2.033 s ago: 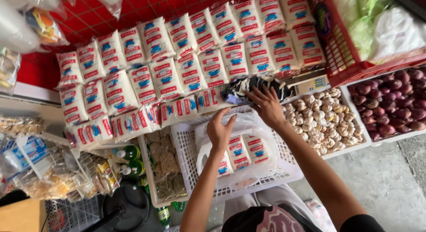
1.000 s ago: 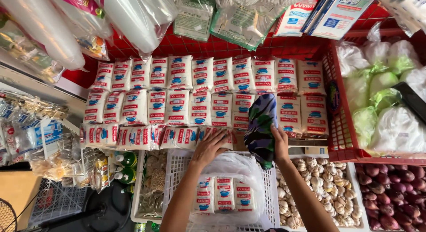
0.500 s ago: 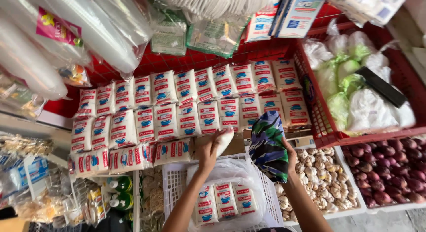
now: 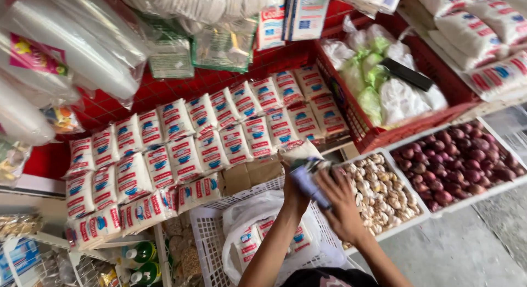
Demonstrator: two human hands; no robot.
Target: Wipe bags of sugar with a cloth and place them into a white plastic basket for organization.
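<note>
Right hand clamped on folded cloth pouch, left hand closed on white packet, both above white basket, beside garlic tray, below stacked packets.

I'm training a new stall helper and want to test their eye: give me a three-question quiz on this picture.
1. True or false: the crate holding the green-and-white bags is red.
2. What fills the tray beside the right hand? A) garlic B) eggs C) limes
3. What colour are the onions?

Key: 1 true; 2 A, garlic; 3 dark red-purple.
</note>
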